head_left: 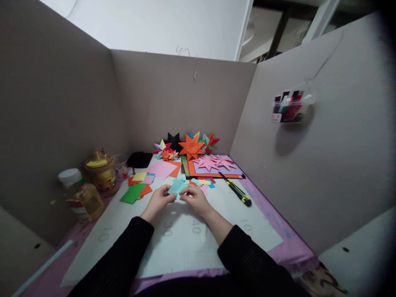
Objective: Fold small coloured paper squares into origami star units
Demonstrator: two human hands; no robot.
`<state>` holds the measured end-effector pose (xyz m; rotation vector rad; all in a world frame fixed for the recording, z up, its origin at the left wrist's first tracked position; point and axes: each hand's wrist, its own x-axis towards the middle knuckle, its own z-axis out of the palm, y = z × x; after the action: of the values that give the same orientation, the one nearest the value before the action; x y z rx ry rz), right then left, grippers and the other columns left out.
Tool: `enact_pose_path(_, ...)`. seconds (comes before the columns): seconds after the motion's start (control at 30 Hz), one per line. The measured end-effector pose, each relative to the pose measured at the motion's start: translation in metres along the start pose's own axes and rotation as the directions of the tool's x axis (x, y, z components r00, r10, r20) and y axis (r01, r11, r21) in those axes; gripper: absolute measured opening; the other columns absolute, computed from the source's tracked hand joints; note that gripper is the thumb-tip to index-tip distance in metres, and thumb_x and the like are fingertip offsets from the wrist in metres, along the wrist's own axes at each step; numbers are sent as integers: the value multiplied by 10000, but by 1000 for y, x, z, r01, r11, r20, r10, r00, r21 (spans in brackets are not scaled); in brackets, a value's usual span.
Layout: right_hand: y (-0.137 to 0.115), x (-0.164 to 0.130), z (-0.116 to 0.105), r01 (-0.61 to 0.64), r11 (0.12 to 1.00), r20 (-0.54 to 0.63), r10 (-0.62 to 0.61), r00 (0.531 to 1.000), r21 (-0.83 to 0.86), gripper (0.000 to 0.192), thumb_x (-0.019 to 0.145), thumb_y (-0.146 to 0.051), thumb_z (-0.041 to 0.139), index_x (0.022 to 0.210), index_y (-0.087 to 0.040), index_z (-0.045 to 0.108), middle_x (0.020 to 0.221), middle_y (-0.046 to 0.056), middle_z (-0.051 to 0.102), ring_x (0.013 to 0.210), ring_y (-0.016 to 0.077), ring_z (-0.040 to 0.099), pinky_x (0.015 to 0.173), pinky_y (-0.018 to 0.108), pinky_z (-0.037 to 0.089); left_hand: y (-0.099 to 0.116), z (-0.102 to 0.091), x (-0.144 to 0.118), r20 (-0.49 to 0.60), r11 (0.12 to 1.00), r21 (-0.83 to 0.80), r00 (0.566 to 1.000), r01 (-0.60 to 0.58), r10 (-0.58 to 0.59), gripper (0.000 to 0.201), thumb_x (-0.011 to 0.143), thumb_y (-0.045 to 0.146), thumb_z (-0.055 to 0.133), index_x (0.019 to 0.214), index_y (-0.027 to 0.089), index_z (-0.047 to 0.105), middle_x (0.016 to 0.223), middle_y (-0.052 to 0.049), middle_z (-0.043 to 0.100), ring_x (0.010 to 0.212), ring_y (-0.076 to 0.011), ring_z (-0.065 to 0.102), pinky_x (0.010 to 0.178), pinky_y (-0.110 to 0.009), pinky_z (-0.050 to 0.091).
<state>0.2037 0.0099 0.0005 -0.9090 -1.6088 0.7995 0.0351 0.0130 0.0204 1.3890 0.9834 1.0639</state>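
Note:
A small light-blue piece of paper [177, 186] is held up over the white sheet, pinched from both sides. My left hand [159, 199] is closed on its left edge, thumb in front. On the right edge, my right hand [196, 199] grips it with thumb and fingertips. Some creases seem to show on the paper, but its exact fold is too small to make out. Just behind my hands lie small coloured paper squares [204, 182]. Left of them are a green paper [133, 194] and a yellow square [139, 176].
A yellow-black utility knife [236, 190] lies to the right. Folded paper stars, including a large orange star [192, 145], stand at the back beside pink stars [206, 162]. A bottle [82, 197] and a brown tub [102, 173] stand left. Grey panels [182, 99] enclose the table.

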Motion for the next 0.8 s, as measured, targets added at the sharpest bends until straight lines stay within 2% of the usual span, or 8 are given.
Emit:
enact_pose_path(0.1,0,1,0,-5,998,-25,7,1000,58,29,668,-217,678,677,-196,660,709,4,573,674,137,526,628,254,411,-1,0,0,22,1000,-9,1000,-11,11,281,622,294,692,811,124,573,679,2,597,603,-116,554,585,-229,431)
enact_pose_path(0.23,1,0,3,-68,985,-56,77,995,156,112,695,-274,657,663,-176,613,680,6,583,655,139,533,611,253,415,-1,2,-1,49,1000,-24,999,-2,4,305,623,320,704,825,130,578,729,-22,626,650,-135,584,616,-246,453)
enact_pose_path(0.4,3,-1,6,-97,984,-163,121,979,151,162,680,-277,656,612,-175,549,589,-23,516,569,112,465,546,228,392,-1,4,-2,52,999,-28,999,16,-15,316,623,334,713,831,139,576,757,-35,641,698,-153,609,650,-261,475)
enact_pose_path(0.6,5,-1,5,-76,986,-74,88,993,148,143,687,-307,664,695,-182,596,693,6,579,642,137,532,595,252,432,-2,4,-2,31,997,-68,999,21,-19,358,612,360,724,840,132,568,754,-38,650,681,-152,614,659,-270,481)
enact_pose_path(0.8,4,0,4,-89,980,-127,112,986,179,175,700,-308,650,645,-177,549,614,-25,520,574,114,482,564,239,395,-2,7,-3,51,993,-101,997,60,-55,353,613,343,728,845,136,561,738,-42,666,700,-161,634,670,-270,475)
